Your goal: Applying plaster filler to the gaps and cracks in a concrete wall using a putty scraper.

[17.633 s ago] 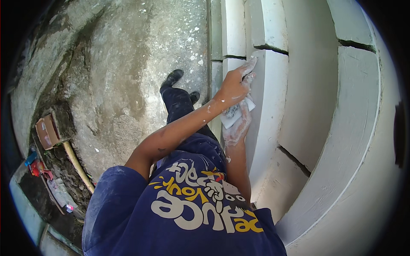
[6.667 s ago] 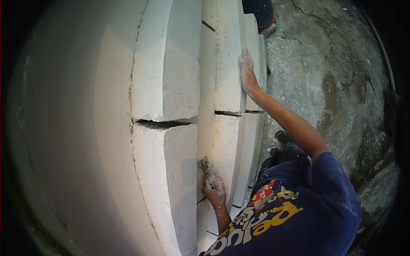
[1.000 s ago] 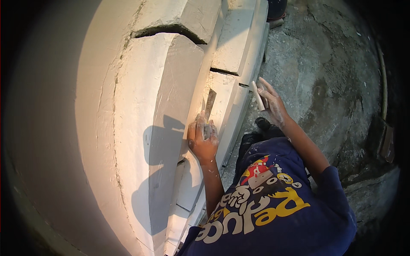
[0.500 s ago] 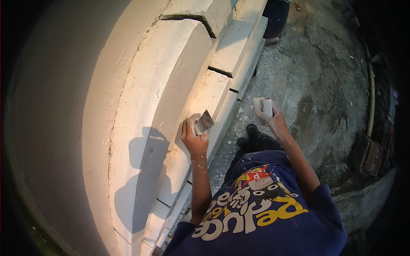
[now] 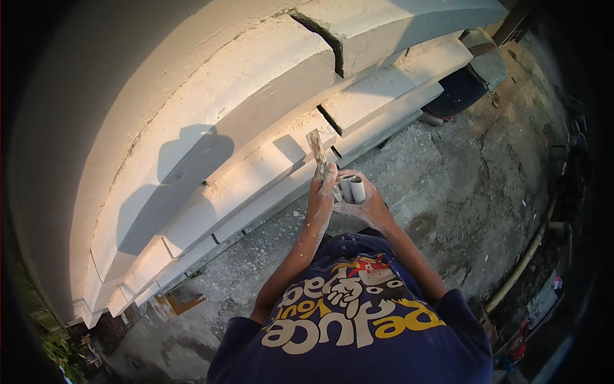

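My left hand (image 5: 322, 195), dusted with white, is closed around a scraper (image 5: 316, 148) whose flat, smeared metal blade points up and away from me. Close beside it, my right hand (image 5: 374, 210) grips a folded white sheet (image 5: 356, 190) with two curled, tube-like ends on top. The hands are together in front of my chest, their fingers nearly touching or touching; I cannot tell which. Just beyond the blade lies the pale stepped masonry ledge (image 5: 300, 137), with dark gaps between its blocks. Part of the scraper's handle is hidden by my fingers.
A smooth curved wall (image 5: 83, 128) rises on the left above the ledges, with my shadow on them. Rough concrete ground (image 5: 460, 192) spreads to the right. A dark tub (image 5: 457, 96) stands at the far end, and a long pole (image 5: 524, 272) lies at the right.
My hands, apart before, have come together. The scraper blade has turned from flat-facing to nearly edge-on. My view has swung round, so the ledges slant more across it.
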Motion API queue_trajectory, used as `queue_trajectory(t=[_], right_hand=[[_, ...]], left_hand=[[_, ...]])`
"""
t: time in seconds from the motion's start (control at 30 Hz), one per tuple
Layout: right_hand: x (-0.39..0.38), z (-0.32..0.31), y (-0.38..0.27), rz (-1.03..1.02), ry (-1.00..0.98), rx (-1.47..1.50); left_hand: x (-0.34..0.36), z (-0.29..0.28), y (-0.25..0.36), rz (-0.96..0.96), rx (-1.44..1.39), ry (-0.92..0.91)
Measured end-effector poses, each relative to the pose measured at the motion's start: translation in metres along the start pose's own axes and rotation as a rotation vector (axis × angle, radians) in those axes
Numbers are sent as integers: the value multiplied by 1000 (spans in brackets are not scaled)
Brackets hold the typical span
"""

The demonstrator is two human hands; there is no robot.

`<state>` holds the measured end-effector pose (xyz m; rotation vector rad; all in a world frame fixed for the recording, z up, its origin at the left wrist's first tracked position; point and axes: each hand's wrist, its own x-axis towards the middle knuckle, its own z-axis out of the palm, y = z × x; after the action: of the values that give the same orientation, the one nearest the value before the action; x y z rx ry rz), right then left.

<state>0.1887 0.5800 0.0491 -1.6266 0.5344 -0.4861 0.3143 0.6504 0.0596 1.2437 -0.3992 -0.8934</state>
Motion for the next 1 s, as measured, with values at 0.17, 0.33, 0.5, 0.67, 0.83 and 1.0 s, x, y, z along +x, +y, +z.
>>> queue_trajectory(t=[0.17,0.33,0.5,0.67,0.83,1.0], right_hand=[[-5,-71,17,66,-117,91],[-2,-112,17,257,-289,97],[3,-122,42,118,-340,157],[4,-112,48,-38,-281,183],[14,-114,45,-9,-321,199],[16,-104,40,-94,-235,116]], left_hand=[[18,64,-62,172,151,235],[25,91,-100,103,22,302],[26,122,-84,144,-142,456],[39,109,-93,216,-108,445],[44,110,-82,215,-93,453],[49,100,-87,221,-113,378]])
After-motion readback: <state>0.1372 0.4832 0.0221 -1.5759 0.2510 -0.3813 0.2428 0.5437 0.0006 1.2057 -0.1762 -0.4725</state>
